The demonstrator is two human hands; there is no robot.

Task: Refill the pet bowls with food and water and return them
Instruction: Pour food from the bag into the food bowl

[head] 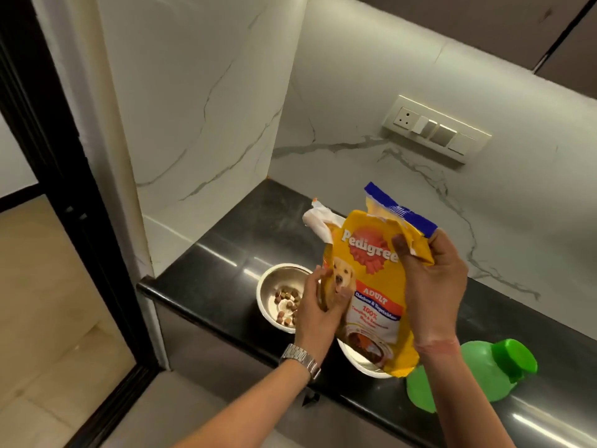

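Observation:
A yellow Pedigree dog food bag (371, 279) with a torn open top is held upright above the black counter (226, 253). My left hand (318, 310) grips its left edge; my right hand (429, 282) grips its upper right corner. Left of the bag stands a steel bowl (274, 286) with several brown kibble pieces on its bottom. A second bowl (365, 365) sits under the bag, mostly hidden, only its near rim showing.
A green plastic jug (491, 370) with a green lid lies on the counter at the right. White marble walls close the corner behind. A switch and socket plate (436, 129) is on the back wall. The counter edge drops to the floor at left.

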